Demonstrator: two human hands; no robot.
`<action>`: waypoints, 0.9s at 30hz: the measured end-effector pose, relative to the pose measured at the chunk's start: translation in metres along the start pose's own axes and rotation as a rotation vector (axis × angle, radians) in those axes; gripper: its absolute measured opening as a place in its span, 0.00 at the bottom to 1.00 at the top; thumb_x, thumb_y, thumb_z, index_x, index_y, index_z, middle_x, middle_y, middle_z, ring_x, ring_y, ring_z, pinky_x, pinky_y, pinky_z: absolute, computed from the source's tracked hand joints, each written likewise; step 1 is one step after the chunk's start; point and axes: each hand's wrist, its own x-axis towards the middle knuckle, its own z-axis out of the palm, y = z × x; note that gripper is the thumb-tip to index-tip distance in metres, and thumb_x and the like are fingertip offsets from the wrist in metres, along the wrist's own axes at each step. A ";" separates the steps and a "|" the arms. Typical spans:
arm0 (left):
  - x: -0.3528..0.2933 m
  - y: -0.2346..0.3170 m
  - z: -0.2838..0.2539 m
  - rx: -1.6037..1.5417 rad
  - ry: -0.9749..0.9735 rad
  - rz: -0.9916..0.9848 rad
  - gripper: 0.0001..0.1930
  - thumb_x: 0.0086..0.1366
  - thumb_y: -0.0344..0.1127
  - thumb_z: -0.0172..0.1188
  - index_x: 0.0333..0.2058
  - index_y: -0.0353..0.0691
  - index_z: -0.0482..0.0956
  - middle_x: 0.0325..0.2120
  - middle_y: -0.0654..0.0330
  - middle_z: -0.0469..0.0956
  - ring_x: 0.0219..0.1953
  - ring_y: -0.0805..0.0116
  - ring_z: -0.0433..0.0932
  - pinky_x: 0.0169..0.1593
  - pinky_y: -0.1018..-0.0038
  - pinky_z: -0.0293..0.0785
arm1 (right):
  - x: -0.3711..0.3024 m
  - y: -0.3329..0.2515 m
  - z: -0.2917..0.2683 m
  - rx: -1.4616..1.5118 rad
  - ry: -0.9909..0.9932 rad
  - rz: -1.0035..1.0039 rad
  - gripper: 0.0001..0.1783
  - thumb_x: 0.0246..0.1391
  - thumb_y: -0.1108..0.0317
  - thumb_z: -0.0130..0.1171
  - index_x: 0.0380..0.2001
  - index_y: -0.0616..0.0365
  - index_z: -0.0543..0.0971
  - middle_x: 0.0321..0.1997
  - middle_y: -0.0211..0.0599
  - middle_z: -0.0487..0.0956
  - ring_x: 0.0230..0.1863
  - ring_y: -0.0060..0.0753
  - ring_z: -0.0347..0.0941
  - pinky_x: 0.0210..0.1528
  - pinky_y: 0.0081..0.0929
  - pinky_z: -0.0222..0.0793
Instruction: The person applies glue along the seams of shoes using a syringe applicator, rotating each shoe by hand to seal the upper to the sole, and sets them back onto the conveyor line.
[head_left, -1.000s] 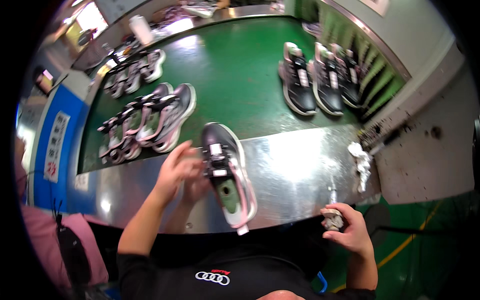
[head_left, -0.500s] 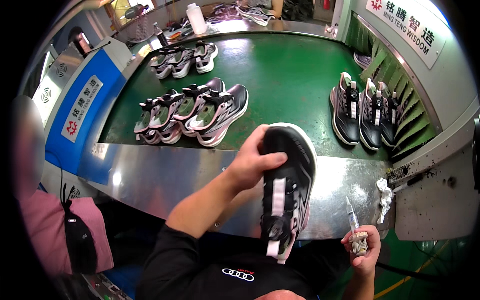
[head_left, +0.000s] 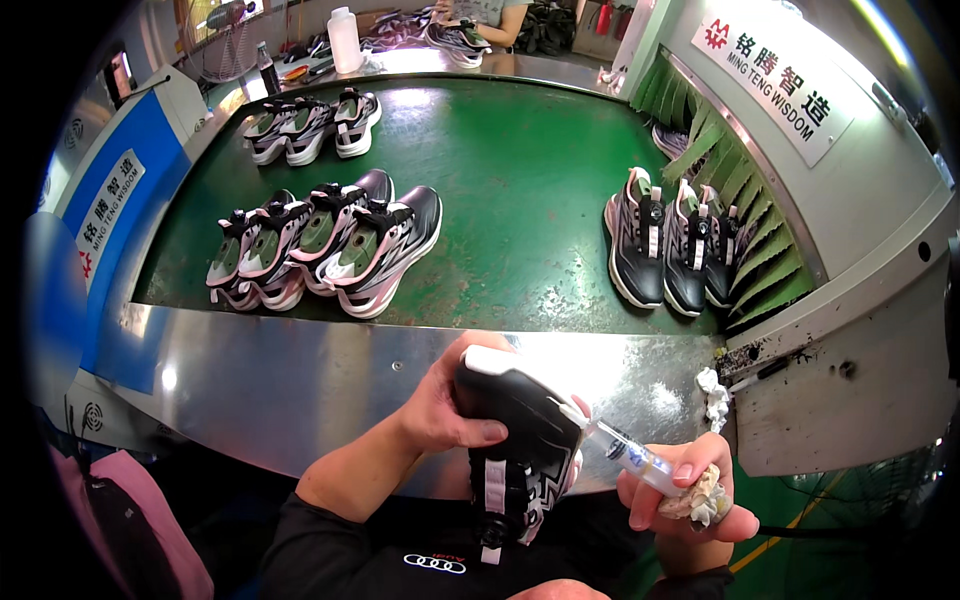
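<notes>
A black, white and pink sneaker (head_left: 515,408) is held toe-up and tilted in front of my body. My left hand (head_left: 440,412) grips it around the toe, the thumb lying across the black upper. In my right hand (head_left: 680,490) is a clear syringe (head_left: 632,455), with a crumpled whitish wad (head_left: 703,500) around its back end. The syringe's tip is at the sneaker's side, by the seam between upper and white sole. Whether it touches the seam I cannot tell.
Several sneakers (head_left: 385,250) stand on the green conveyor belt (head_left: 490,230) at the left, with a further group behind. More black sneakers (head_left: 635,240) stand right, beside a green strip curtain (head_left: 765,240). Crumpled white tissue (head_left: 714,398) lies on the metal ledge (head_left: 270,365). A person (head_left: 505,20) sits beyond.
My left hand has drawn the sneaker lower and tipped it so its side faces right. The right hand has brought the syringe up and left to the sneaker. The whole view has shifted.
</notes>
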 end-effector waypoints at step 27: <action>-0.003 0.004 0.003 0.135 0.029 0.042 0.36 0.43 0.30 0.72 0.51 0.39 0.62 0.42 0.47 0.73 0.47 0.59 0.74 0.48 0.64 0.72 | -0.008 0.004 -0.005 0.071 0.080 0.109 0.38 0.43 0.45 0.68 0.47 0.66 0.71 0.36 0.57 0.77 0.40 0.42 0.74 0.47 0.36 0.65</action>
